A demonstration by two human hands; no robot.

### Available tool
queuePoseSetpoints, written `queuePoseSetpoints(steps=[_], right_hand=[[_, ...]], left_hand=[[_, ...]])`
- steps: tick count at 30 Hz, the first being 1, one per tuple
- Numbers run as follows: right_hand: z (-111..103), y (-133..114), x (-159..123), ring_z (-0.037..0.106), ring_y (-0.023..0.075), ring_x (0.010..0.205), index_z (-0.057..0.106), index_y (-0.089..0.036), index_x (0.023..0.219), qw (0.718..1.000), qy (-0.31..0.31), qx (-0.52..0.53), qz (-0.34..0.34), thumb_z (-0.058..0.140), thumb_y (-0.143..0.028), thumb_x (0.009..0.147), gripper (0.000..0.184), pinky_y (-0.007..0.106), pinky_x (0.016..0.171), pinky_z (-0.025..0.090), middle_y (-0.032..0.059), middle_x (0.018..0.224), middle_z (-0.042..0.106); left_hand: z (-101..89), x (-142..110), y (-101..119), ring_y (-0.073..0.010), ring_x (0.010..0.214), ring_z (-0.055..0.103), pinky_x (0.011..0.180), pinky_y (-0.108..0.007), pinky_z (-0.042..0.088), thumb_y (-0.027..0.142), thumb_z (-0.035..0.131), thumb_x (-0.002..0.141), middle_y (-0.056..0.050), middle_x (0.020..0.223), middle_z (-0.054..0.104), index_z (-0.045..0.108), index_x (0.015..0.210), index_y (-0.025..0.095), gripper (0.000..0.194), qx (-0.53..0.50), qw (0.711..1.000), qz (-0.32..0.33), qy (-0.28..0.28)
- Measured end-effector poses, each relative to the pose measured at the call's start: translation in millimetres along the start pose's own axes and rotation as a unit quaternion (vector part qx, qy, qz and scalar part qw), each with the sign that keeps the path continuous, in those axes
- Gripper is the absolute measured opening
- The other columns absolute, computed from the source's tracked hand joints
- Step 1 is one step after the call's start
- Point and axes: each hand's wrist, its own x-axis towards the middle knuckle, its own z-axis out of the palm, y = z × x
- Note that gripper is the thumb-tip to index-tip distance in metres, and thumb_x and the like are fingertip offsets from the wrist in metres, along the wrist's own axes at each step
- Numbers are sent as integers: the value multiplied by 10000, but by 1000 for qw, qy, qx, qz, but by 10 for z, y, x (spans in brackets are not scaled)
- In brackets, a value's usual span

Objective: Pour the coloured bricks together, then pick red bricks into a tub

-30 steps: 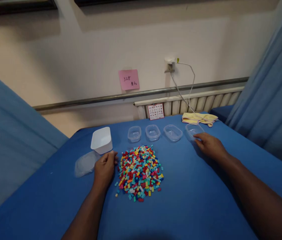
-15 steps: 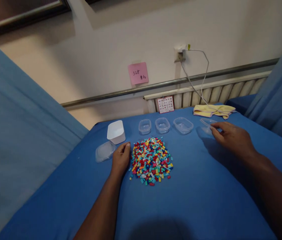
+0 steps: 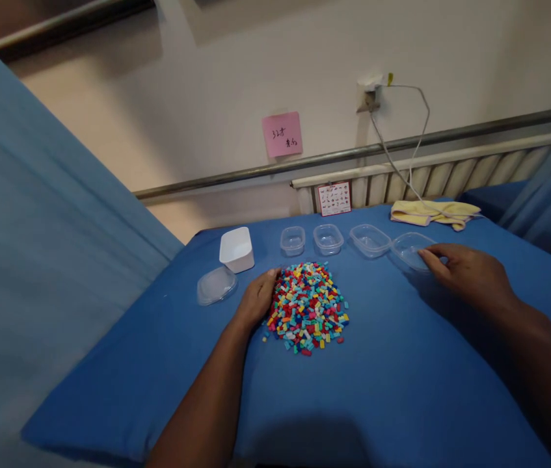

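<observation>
A heap of small coloured bricks (image 3: 308, 307) lies in the middle of the blue table (image 3: 377, 377). My left hand (image 3: 257, 300) rests on the cloth with its fingers stretched along the heap's left edge, holding nothing. Behind the heap stands a row of small clear containers (image 3: 328, 238). My right hand (image 3: 470, 274) reaches to the rightmost clear container (image 3: 408, 247), and its fingertips pinch the near right rim.
A white tub (image 3: 237, 248) and a clear lid (image 3: 216, 285) sit left of my left hand. At the table's far edge are a yellow cloth (image 3: 434, 211) with a white cable (image 3: 402, 169) and a small picture card (image 3: 334, 198). Blue curtains (image 3: 36, 260) hang on both sides.
My view has swung left and down. My left hand has slid closer against the heap. My right hand tilted the rightmost container up, then set it back flat in the row.
</observation>
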Motion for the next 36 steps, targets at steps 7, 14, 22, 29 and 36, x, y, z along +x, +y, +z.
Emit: queuePoseSetpoints(steps=[7,14,22,29,36], right_hand=[[17,-41,7,754,277,882,840,-233,1015,994,93,10,-63,538,-470,1074,388,354,652,434,88,1024,855],[43,-170,-32,778,255,827,826,-219,1009,976,94,71,-181,534,-447,1096,380,350,688,487,77,946,843],[232,-332,-156,761,218,767,803,-246,950,947,-32,121,-297,521,-428,1110,372,338,693,518,50,880,818],[214,-339,-163,759,222,777,800,-229,954,945,-41,131,-297,511,-421,1119,384,344,704,521,63,895,817],[143,-429,-166,766,227,784,803,-239,957,947,-72,147,-276,526,-424,1103,364,348,721,543,65,912,827]], left_hand=[[-7,-58,-25,-294,1102,770,1065,-469,594,485,599,993,-83,1170,835,830,1209,212,418,5,998,20,57],[27,-16,-107,-258,1000,758,955,-421,620,405,641,940,-63,1068,813,847,1095,241,306,19,996,49,75],[22,-65,-63,-246,1017,755,1015,-434,612,331,648,940,-56,1097,811,839,1091,252,256,-16,992,48,117],[2,-83,-14,-260,1088,739,1061,-447,590,341,663,912,-73,1109,796,834,1048,231,245,-19,980,52,193],[-19,-59,-44,-265,1167,725,1129,-476,563,310,636,903,-86,1176,787,820,1020,229,232,-16,980,60,190]])
